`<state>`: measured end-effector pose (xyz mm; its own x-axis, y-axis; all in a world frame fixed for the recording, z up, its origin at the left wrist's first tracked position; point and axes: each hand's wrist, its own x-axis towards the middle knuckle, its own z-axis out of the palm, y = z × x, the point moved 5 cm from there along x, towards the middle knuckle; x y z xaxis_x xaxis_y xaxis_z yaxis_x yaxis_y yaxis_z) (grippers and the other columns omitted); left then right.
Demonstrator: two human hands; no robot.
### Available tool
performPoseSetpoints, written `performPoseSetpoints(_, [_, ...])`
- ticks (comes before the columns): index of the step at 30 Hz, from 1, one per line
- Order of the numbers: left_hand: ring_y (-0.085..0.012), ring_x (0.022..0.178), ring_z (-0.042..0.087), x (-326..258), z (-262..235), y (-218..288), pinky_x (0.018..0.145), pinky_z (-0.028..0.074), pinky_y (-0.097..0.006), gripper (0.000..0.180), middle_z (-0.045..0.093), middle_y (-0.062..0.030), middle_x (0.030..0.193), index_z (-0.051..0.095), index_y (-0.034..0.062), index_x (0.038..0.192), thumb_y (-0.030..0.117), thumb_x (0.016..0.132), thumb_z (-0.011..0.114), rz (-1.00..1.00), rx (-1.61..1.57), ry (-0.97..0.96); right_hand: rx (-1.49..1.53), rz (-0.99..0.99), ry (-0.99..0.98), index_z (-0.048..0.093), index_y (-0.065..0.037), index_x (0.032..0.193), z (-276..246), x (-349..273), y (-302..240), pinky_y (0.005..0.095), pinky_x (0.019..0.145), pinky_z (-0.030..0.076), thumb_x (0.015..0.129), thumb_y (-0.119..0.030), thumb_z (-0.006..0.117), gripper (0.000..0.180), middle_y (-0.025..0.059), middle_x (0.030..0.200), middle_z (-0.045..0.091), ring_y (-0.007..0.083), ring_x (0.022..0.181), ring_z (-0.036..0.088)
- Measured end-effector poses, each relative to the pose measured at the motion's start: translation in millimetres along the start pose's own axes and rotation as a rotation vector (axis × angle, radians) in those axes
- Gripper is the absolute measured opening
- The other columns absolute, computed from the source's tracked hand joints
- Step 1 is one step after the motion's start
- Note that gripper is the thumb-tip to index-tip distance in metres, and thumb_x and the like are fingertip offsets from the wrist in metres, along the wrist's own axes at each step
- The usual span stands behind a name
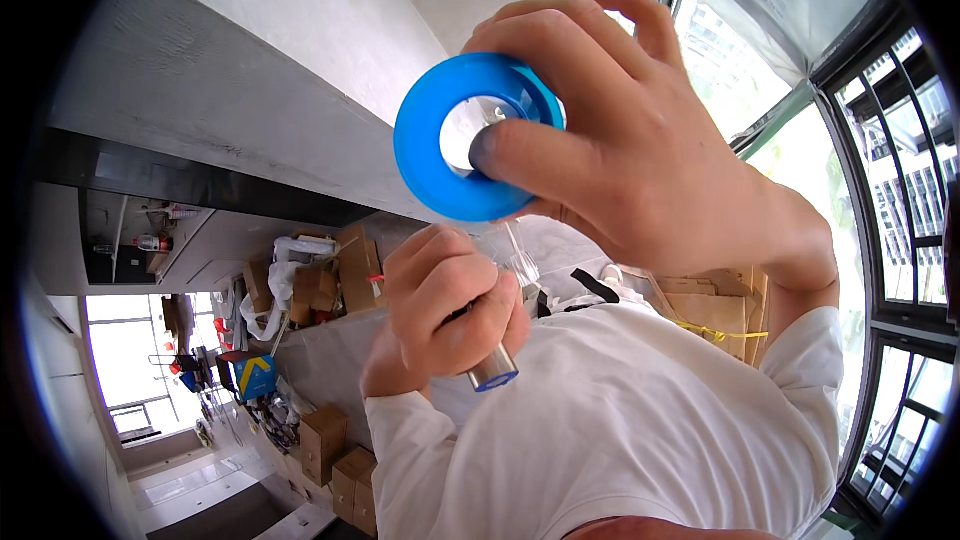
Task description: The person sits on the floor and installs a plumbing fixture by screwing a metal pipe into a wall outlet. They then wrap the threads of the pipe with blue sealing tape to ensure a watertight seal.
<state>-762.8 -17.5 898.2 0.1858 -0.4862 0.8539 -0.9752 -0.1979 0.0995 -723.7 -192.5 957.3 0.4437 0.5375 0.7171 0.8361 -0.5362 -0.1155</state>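
A blue ring-shaped spool [422, 145], apparently a roll of tape, is gripped in my right hand [630, 130], raised in the upper middle. My right thumb reaches across its central hole, and the other fingers curl over the far rim. Just below it, my left hand [450, 295] is closed in a fist around a short metal tube [492, 368]. The tube's lower end shows a blue edge; the rest is hidden by my fingers. Between the two hands I see a clear, shiny piece [518, 258], whose kind I cannot make out.
A pale wall edge [240, 90] runs close beside my hands on the left. Cardboard boxes [322, 440] and bagged items [300, 250] lie on the floor. Windows with dark frames [890, 325] stand at the right, and cardboard with a yellow strap [710, 310] lies behind my right arm.
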Motion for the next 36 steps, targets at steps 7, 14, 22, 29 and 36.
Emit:
performPoseSetpoints(7, [-0.0179,0.060,0.050,9.3,-3.5,9.0,0.049,0.042,-0.032,0.027,0.053,-0.0056,0.085,0.064,0.0002,0.090,-0.007,0.066,0.072,0.079,-0.042,0.069,0.470,0.274,-0.170,0.068,-0.009,0.113,53.9,-31.2,29.9,0.0495,0.105,0.036,0.100,-0.034,0.073,0.028,0.0141,0.120,0.057,0.0344,0.108,0.053])
performPoseSetpoints(14, [-0.0215,0.071,0.057,-3.3,-8.7,-6.4,0.055,0.047,-0.033,0.032,0.052,-0.0046,0.098,0.065,0.0042,0.103,-0.002,0.075,0.077,-0.086,0.093,0.092,1.043,0.695,-0.276,0.066,-0.006,0.117,108.1,-105.3,1.0,0.0490,0.102,0.036,0.106,-0.037,0.065,0.033,0.0168,0.120,0.055,0.0350,0.111,0.050])
performPoseSetpoints(22, [-0.0210,0.070,0.055,-14.7,-17.9,-32.0,0.057,0.045,-0.031,0.032,0.054,-0.0079,0.092,0.067,0.0041,0.100,-0.005,0.073,0.081,-0.114,0.157,0.049,0.208,0.356,-0.135,0.066,-0.015,0.099,22.6,-86.8,-32.8,0.0667,0.107,0.032,0.082,-0.027,0.085,0.028,0.0161,0.126,0.058,0.0360,0.129,0.057])
performPoseSetpoints(29, [-0.0192,0.062,0.056,-1.7,-9.3,-9.9,0.051,0.044,-0.028,0.029,0.059,-0.0047,0.087,0.063,0.0091,0.092,-0.002,0.070,0.078,-0.058,0.089,0.005,-0.223,0.072,0.142,0.065,-0.017,0.082,-17.7,-37.6,-37.6,0.0632,0.112,0.035,0.060,-0.023,0.086,0.031,0.0150,0.119,0.070,0.0363,0.118,0.069])
performPoseSetpoints(36, [-0.0174,0.064,0.055,-13.9,-27.7,-16.5,0.054,0.043,-0.028,0.029,0.058,-0.0072,0.086,0.066,0.0083,0.095,0.002,0.071,0.082,-0.186,0.089,0.121,-0.081,0.005,0.046,0.063,-0.018,0.074,-22.8,-28.6,-44.3,0.0628,0.113,0.036,0.056,-0.023,0.086,0.030,0.0149,0.120,0.070,0.0364,0.120,0.069])
